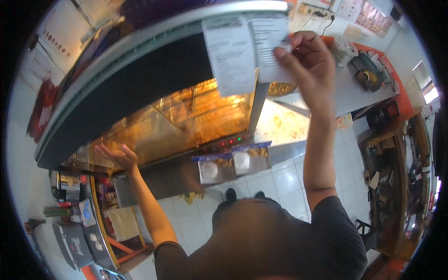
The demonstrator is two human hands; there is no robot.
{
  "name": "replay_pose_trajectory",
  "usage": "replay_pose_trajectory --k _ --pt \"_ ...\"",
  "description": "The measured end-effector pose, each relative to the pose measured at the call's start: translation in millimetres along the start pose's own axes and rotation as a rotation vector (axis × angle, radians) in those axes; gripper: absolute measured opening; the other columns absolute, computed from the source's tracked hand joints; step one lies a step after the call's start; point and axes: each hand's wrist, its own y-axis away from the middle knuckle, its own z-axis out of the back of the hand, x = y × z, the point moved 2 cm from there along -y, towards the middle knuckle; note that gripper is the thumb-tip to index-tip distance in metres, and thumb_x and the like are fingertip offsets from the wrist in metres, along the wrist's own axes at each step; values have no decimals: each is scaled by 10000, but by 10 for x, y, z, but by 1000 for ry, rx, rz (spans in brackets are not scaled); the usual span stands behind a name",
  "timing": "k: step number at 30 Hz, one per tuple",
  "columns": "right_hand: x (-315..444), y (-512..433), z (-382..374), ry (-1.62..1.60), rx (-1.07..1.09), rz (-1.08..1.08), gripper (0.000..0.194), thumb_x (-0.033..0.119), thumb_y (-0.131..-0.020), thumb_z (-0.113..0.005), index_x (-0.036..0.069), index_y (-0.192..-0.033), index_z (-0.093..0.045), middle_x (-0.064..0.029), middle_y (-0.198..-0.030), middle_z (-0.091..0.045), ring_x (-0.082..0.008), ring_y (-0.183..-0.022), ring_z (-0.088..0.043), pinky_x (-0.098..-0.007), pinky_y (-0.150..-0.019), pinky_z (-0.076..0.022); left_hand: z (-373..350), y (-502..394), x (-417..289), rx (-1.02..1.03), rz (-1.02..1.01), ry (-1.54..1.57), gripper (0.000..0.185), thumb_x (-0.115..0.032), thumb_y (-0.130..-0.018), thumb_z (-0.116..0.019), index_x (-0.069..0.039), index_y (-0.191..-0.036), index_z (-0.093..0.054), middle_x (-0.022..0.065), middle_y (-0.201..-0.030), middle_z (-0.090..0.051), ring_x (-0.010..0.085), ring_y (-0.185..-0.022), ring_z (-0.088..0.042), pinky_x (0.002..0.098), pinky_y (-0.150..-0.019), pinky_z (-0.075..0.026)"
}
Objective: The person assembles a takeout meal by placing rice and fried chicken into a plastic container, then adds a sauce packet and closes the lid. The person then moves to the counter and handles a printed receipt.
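My right hand (308, 59) is raised at the top of a heated glass display case, with a small whitish thing pinched between thumb and fingertips, in front of a printed paper slip (271, 45). A second paper slip (229, 56) hangs beside it to the left. Whether the right hand also grips the slip is unclear. On the left, my left hand (119, 157) is held out by the glass, fingers apart and holding nothing. Behind the glass lies golden-brown food (217, 115) under warm light. Two open boxes, a left one (210, 170) and a right one (241, 161), hold white packets and brown food pieces.
A white worktop (350, 91) at the right carries a black container (367, 75). Wooden shelving (399, 185) stands lower right, and a shelf unit (119, 224) lower left beside a dark grey case (73, 245). The floor is tiled (285, 178).
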Motion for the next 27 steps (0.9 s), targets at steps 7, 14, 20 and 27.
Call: replay_pose_trajectory --k 7,14,20,27 --pt "-394 1094 518 235 101 -317 169 -18 -991 -691 16 -1155 -664 -58 -1147 -716 -96 -985 -668 -249 -852 -543 346 34 749 40 -24 -136 767 -448 -1086 -466 50 -1621 -234 304 -1680 -214 472 -1585 -176 620 -1282 -169" --pt "-1781 2714 899 769 330 -767 226 -42 -808 -524 15 -1022 -572 -112 -935 -647 -206 -922 -635 -362 -864 -533 633 348 910 -6 385 -127 663 -383 -1092 -558 52 -1551 -356 290 -1563 -384 408 -1480 -391 535 -1214 -346" --pt "-2464 3667 823 971 458 -1090 261 150 -969 -598 1 -1176 -656 -288 -969 -740 -438 -967 -721 -477 -868 -555 450 2381 -810 584 926 477 416 -348 -1076 -617 -17 -1321 -560 138 -1253 -604 273 -1176 -582 424 -1033 -474" --pt "-2932 3961 560 980 457 -781 357 238 -1008 -607 -53 -1177 -724 -285 -1009 -734 -462 -995 -703 -494 -928 -549 282 3324 -2042 1250 818 404 590 -433 -1110 -484 62 -1425 -536 388 -1522 -447 522 -1465 -388 570 -1205 -332"
